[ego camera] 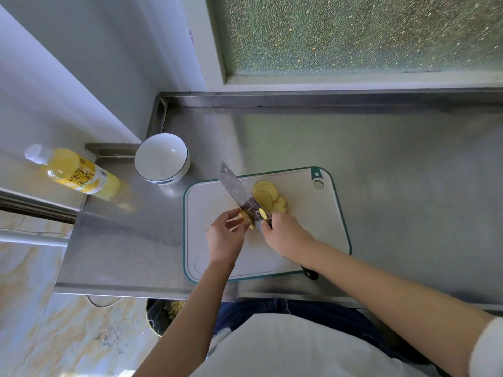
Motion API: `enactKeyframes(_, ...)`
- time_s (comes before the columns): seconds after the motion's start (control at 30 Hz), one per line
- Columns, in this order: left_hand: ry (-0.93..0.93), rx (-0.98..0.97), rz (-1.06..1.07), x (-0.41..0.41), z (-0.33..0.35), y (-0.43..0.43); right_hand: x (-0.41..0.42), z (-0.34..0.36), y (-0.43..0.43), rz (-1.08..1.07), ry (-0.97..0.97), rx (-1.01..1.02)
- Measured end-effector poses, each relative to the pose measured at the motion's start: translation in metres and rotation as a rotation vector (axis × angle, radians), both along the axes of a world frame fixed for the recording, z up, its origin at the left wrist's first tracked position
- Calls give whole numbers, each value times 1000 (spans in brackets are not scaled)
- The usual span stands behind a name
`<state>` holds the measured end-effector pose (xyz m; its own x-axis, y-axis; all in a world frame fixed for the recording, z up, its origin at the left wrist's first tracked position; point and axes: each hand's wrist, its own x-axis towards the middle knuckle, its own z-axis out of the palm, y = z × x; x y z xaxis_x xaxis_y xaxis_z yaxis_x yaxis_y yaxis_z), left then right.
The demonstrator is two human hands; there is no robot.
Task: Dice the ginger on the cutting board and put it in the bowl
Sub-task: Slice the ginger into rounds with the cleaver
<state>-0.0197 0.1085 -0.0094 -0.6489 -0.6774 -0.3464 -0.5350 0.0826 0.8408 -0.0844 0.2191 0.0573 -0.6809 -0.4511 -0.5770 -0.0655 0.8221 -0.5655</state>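
My left hand (226, 236) pinches the ginger (248, 220) mid-board (313, 227); my right hand (283, 235) grips the knife (239, 190). I'd keep that pinch behind the blade and slice thin.

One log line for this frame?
phase: slicing | left hand: holds ginger | right hand: grips knife | slices: on board | bowl: empty
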Motion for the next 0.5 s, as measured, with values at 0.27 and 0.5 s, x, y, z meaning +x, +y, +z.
enactKeyframes(0.27, 59, -32, -5, 2, -2, 2, 6, -6, 15, 5, -5, 46)
enactKeyframes(0.5, 66, -60, -21, 2, -4, 2, 6, -8, 15, 12, -16, 63)
